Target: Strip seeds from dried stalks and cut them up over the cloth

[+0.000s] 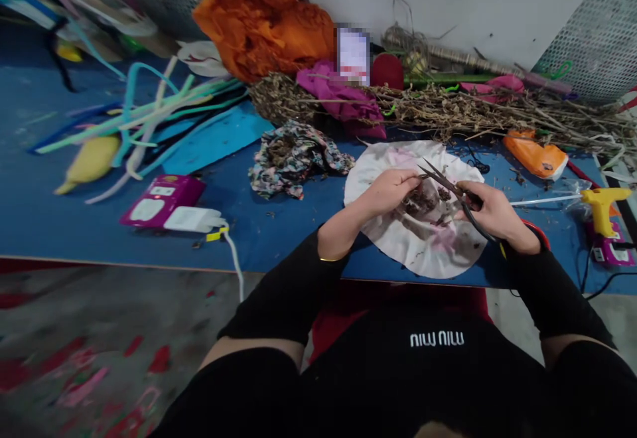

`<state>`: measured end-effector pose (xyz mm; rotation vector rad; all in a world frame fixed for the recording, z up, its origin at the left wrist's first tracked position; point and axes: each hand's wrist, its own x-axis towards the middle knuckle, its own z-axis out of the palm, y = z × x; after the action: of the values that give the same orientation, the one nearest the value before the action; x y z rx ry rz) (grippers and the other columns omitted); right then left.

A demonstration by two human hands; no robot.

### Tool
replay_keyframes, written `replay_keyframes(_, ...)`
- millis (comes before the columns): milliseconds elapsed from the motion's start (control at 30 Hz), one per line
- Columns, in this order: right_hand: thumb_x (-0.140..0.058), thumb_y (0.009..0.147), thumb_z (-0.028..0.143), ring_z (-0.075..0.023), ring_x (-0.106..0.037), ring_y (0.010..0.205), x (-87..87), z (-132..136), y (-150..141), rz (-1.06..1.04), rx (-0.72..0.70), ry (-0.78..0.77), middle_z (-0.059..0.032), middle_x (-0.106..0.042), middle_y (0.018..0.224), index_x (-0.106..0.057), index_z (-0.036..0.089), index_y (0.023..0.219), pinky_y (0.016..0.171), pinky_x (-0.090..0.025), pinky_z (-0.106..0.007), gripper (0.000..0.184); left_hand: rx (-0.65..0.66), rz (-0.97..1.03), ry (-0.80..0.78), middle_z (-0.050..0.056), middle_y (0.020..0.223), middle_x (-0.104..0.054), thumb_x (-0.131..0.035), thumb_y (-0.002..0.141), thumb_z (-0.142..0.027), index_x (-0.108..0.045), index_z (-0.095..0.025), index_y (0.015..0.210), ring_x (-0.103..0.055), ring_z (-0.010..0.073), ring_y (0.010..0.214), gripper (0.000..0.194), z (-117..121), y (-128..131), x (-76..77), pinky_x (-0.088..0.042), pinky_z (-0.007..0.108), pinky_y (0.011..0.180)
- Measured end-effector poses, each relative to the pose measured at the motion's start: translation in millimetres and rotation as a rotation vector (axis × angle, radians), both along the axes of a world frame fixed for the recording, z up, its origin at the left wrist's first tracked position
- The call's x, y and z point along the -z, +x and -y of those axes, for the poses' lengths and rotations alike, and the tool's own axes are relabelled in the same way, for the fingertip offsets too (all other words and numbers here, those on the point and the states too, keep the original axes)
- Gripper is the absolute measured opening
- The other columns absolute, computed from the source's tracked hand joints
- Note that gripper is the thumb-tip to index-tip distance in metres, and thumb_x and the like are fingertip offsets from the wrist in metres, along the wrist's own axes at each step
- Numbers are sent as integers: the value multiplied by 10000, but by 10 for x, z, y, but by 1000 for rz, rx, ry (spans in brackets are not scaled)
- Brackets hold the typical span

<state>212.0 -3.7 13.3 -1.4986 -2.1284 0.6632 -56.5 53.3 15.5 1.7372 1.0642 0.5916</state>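
Note:
My right hand (492, 211) is closed round the handles of dark scissors (450, 186), whose parted blades point up and left. Close to their tips, my left hand (388, 192) pinches what looks like a thin dried plant sprig (422, 174); the fingers partly hide it. Both hands are above a round white cloth (371, 166) with pinkish stains. Dark dried plant bits (421, 202) lie in a heap at the cloth's middle, below my hands.
Left of the cloth sits a crumpled floral fabric (293, 159). Dried stalks (448, 109) line the back. A purple power socket (159, 202) with a white plug is on the left. At right are a yellow glue gun (602, 209) and an orange packet (535, 154).

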Motion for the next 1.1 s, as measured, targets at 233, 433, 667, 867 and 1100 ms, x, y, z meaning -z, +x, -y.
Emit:
replay_keyframes(233,-707,862,543,-224,-619,842,4,3,-23,46,-52,-17,-72,-698,946,-710,190,1293,778,-483,-332,557,37,46,-123,31,766,-643,-529,926,-303,-641,-180,761,-556,154,700,235,10,29,77,-429,293,724)
replay_keyframes(433,-721,858,530,-236,-626,858,-10,36,-55,96,-55,5,-87,-705,969,-703,187,1298,777,-485,-341,558,-2,147,-254,15,716,-599,-575,891,-301,-646,-178,798,-494,131,608,169,27,39,91,-396,274,620)
replay_keyframes(667,-736,847,536,-240,-637,885,9,56,-54,57,-39,1,-94,-717,1021,-690,182,1322,794,-488,-337,594,27,119,-217,-5,657,-548,-555,893,-250,-628,-182,755,-457,119,587,170,46,27,-11,-382,258,594)
replay_keyframes(867,-705,873,541,-246,-643,908,-1,60,-59,90,-66,-16,-100,-718,1039,-671,174,1318,801,-472,-333,578,37,94,-222,26,699,-591,-573,896,-288,-633,-180,741,-504,136,618,198,42,17,3,-407,271,602)
replay_keyframes(1100,-542,926,322,-273,-626,932,0,161,-223,473,-23,51,-149,-675,1154,-564,160,1412,722,-412,-324,513,60,137,-331,23,601,-541,-609,852,-257,-633,-191,668,-438,127,528,196,75,29,-8,-390,292,530)
